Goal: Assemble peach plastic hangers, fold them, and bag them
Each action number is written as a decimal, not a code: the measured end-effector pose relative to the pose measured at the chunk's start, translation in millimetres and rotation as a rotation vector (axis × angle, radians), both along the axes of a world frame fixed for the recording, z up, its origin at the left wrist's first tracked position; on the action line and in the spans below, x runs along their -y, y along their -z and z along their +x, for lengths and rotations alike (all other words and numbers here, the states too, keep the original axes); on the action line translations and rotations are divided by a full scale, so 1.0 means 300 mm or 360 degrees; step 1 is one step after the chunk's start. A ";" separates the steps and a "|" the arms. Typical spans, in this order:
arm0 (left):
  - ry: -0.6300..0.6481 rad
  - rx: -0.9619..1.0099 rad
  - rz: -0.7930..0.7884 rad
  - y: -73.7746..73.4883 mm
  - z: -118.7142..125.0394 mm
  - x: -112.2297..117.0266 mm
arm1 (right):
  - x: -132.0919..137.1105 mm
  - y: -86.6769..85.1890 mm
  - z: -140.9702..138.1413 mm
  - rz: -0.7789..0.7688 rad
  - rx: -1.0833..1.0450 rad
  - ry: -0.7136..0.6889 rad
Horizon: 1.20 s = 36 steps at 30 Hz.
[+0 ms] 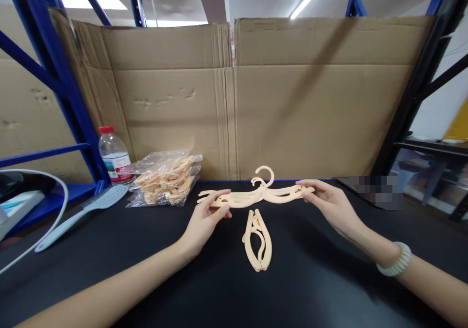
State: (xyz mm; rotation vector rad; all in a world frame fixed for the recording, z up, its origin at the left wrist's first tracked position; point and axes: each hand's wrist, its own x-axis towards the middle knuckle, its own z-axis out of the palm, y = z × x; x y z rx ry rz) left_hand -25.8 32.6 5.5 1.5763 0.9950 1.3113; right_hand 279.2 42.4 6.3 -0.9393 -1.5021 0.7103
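An unfolded cream plastic folding hanger (281, 196) is held above the black table, its hook pointing up. My left hand (208, 216) pinches the left arm of it between thumb and fingers. At the opposite end, my right hand (327, 202) grips the right arm's tip the same way. More than one hook shows at the centre, and extra tips stick out past my left fingers, so more than one hanger may be there. Below, between my hands, a folded hanger (268, 245) lies flat on the table, touched by neither hand.
Clear bags of folded hangers (164, 181) are piled at the back left. Beside them are a bottle with a red cap (115, 157) and a pale blue hairbrush (82, 216). A white cable (66, 196) curves at far left. Cardboard (175, 104) walls the back; blue posts frame it.
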 end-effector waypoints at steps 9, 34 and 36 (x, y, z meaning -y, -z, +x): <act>0.0044 0.0352 -0.0125 -0.052 0.082 0.102 | 0.094 -0.022 -0.105 -0.0383 -0.0656 -0.0412; 0.0247 0.0109 0.0060 -0.052 0.116 0.174 | 0.223 -0.037 -0.176 -0.0347 0.0254 -0.1031; 0.0278 0.0096 0.0035 -0.051 0.115 0.175 | 0.231 -0.041 -0.172 -0.0277 0.0341 -0.1048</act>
